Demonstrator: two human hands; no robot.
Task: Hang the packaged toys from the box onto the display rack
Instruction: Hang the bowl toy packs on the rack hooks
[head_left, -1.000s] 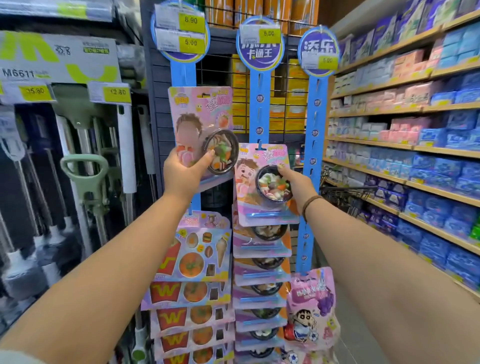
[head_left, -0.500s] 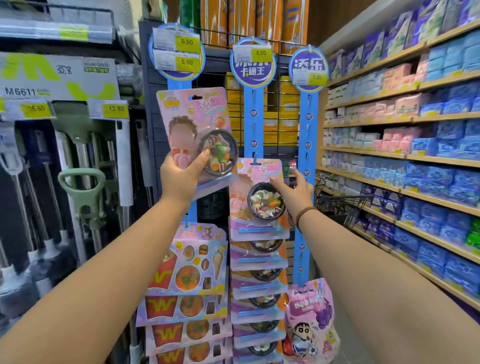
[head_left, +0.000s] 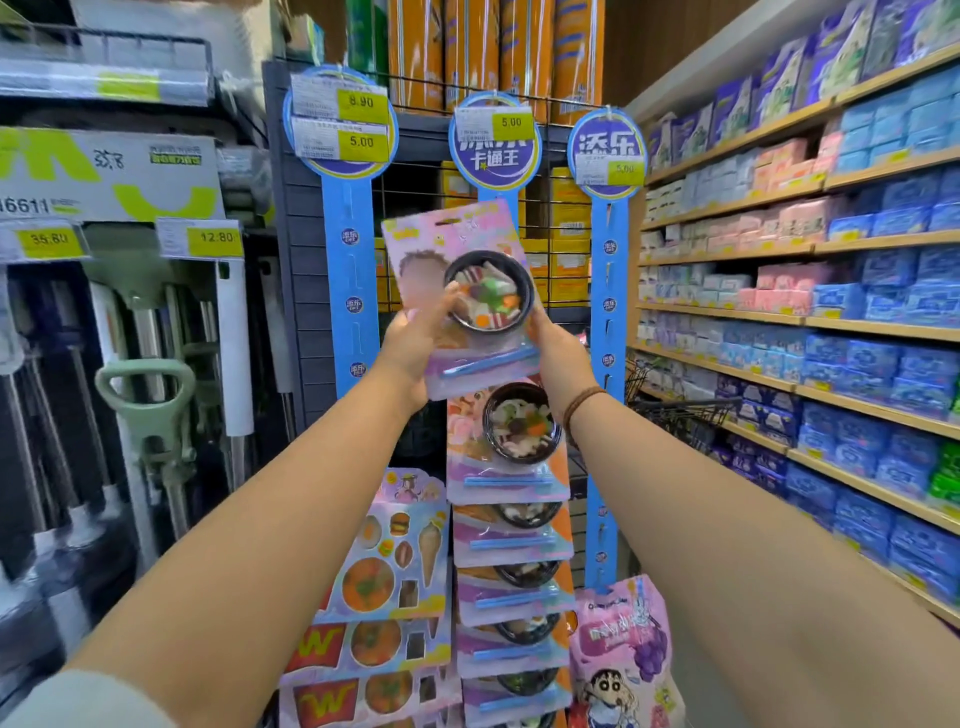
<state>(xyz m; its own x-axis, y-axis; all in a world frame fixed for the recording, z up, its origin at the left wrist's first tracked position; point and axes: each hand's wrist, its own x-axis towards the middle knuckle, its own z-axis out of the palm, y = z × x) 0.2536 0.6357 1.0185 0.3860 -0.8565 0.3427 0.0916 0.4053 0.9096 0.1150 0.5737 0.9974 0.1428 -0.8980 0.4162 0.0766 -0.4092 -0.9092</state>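
I hold a pink carded toy pack with a black food bowl in its blister up against the middle blue hanging strip. My left hand grips its left lower edge, thumb on the bowl. At the pack's right lower edge my right hand holds it, fingers behind the card. Just below, an identical hung pack heads a column of several more. The box is not in view.
The left blue strip carries food-sticker cards lower down. The right strip has a pink cartoon bag near its bottom. Mop handles stand on the left. Shelves of blue and pink packs line the right aisle.
My left hand carried the pack from the left strip rightward to the middle strip. My right hand left the hung pack below and rose to take the held pack's right edge.
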